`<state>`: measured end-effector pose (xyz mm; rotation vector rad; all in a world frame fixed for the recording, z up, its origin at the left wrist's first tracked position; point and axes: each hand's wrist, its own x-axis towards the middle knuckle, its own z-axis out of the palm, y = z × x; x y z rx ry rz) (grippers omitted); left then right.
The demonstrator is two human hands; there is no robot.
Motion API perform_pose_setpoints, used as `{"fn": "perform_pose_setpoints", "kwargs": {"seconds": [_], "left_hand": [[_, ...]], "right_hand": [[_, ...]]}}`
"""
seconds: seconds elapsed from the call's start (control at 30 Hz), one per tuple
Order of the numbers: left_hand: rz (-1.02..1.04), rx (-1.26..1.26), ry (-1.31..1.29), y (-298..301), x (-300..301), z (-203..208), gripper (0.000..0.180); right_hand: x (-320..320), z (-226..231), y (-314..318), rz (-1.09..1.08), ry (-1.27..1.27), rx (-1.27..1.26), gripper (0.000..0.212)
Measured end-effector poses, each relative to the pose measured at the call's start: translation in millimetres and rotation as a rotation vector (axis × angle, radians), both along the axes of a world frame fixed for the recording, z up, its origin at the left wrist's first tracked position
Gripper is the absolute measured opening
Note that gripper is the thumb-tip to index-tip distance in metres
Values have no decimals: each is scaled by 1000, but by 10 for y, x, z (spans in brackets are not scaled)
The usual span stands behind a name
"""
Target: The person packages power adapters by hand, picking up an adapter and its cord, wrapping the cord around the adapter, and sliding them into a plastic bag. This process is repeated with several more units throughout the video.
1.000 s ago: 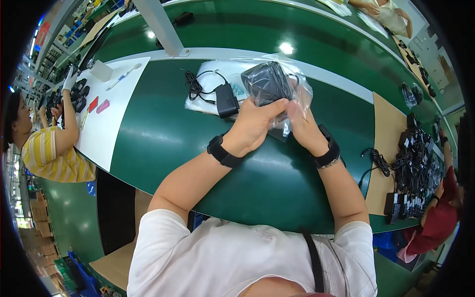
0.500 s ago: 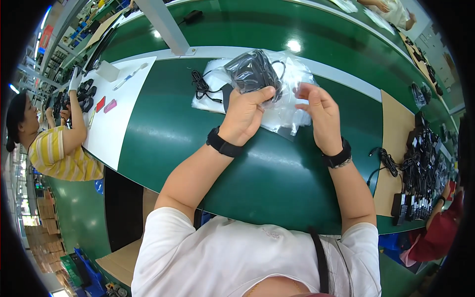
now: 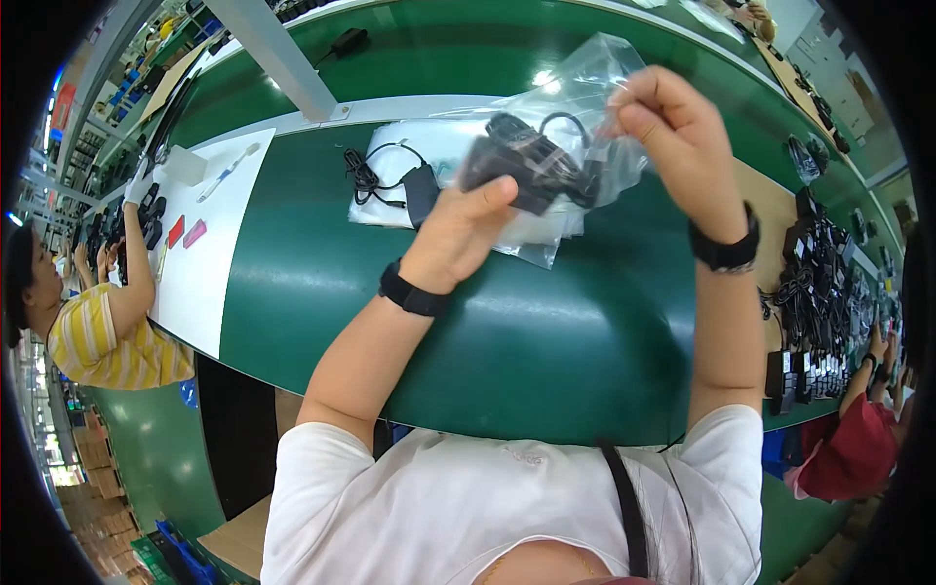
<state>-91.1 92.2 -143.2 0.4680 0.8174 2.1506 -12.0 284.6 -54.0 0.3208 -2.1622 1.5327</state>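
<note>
My left hand is closed on a black power adapter that sits with its coiled cord inside a clear plastic bag. Up at the right, my right hand pinches the edge of that same bag between thumb and fingers and holds it stretched out. Beneath them lies a stack of flat clear bags on the green table. A second black adapter with a looped cable rests on the stack, left of the bagged one.
Many black adapters with cables crowd the brown board at the right. On a white sheet at the left lie a brush, a red piece and a pink block. A grey post rises behind. Co-workers sit at both sides.
My right hand has moved up and to the right and now pinches the bag's edge, pulling it out. The left hand still grips the bagged adapter. The view has shifted slightly.
</note>
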Motion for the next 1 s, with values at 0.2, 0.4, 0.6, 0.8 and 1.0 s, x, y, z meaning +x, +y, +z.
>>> {"fn": "perform_pose_setpoints", "kwargs": {"seconds": [0.2,0.4,0.6,0.8,1.0], "left_hand": [[151,-396,685,-27,-73,220,77],[25,-243,253,132,149,211,35],[505,-274,546,44,200,176,6],[481,-96,408,29,179,139,5],[511,-285,375,17,173,275,8]], "right_hand": [[-36,339,-193,29,-57,416,13],[-45,147,-309,199,-181,140,26],[71,-179,-311,115,-103,-119,67],[37,-660,-301,155,-440,-384,47],[100,-662,-507,-161,-233,-177,23]]}}
